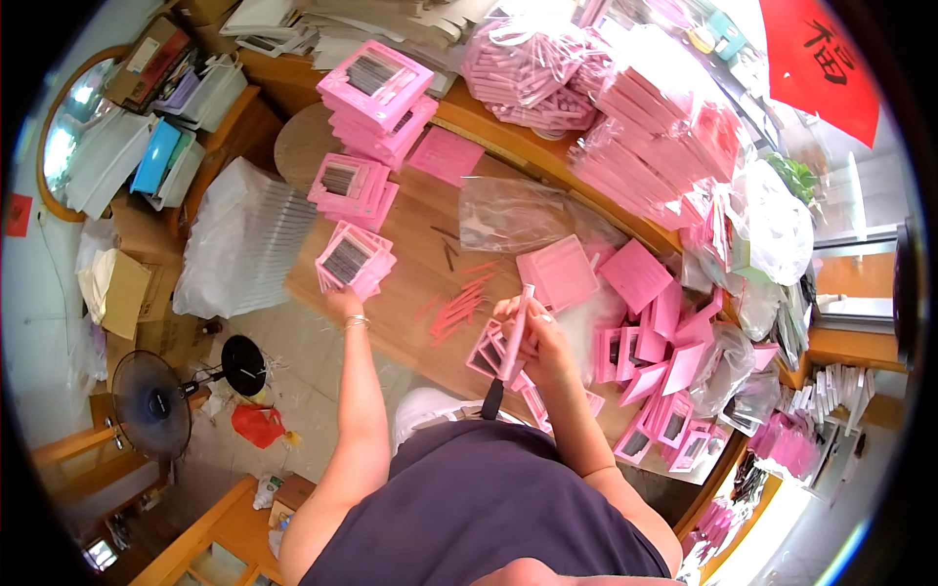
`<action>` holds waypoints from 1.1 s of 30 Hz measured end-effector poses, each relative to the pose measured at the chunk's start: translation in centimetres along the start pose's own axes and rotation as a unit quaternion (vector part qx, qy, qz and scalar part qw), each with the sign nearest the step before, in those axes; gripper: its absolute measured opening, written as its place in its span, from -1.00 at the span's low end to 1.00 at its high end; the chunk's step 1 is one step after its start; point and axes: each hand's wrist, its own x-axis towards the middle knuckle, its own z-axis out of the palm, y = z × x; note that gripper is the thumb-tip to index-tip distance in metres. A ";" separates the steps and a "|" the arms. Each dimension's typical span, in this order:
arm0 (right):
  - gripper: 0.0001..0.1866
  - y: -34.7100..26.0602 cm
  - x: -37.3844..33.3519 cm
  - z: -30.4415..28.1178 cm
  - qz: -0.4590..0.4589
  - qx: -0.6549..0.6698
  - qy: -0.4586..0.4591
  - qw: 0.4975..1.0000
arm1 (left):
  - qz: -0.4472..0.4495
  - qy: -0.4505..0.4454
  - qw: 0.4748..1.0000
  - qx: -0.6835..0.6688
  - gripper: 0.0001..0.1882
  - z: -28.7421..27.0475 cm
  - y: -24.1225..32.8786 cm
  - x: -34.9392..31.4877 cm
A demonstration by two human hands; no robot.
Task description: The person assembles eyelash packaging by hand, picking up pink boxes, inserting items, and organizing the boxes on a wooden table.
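Observation:
My left hand is at the near edge of a small stack of flat pink boxes at the table's left. Its fingers close on that edge and are partly hidden; the top box has a window over rows of dark strips. My right hand grips another flat pink box, held up edge-on over the near side of the table, so its face does not show. Below it lie windowed pink boxes close to my body. Thin orange-pink strips lie scattered between my hands.
Taller stacks of pink boxes stand at the far left of the wooden table. A clear plastic bag lies at the back. Many pink boxes are heaped on the right. A fan stands on the floor at left.

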 end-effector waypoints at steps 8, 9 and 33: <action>-0.68 -1.6 -2.1 0.4 -0.102 -0.063 0.023 0.993 | -0.147 -0.329 0.853 -0.378 -0.75 -6.4 7.4 -3.5; -0.68 -1.8 -2.1 0.5 -0.110 -0.073 0.004 0.991 | -0.129 -0.349 0.843 -0.388 -0.74 -7.7 9.1 -4.3; -0.57 -2.3 -2.1 1.2 -0.002 -0.050 -0.034 0.998 | -0.004 -0.541 0.726 -0.425 -0.62 -18.0 24.2 -18.8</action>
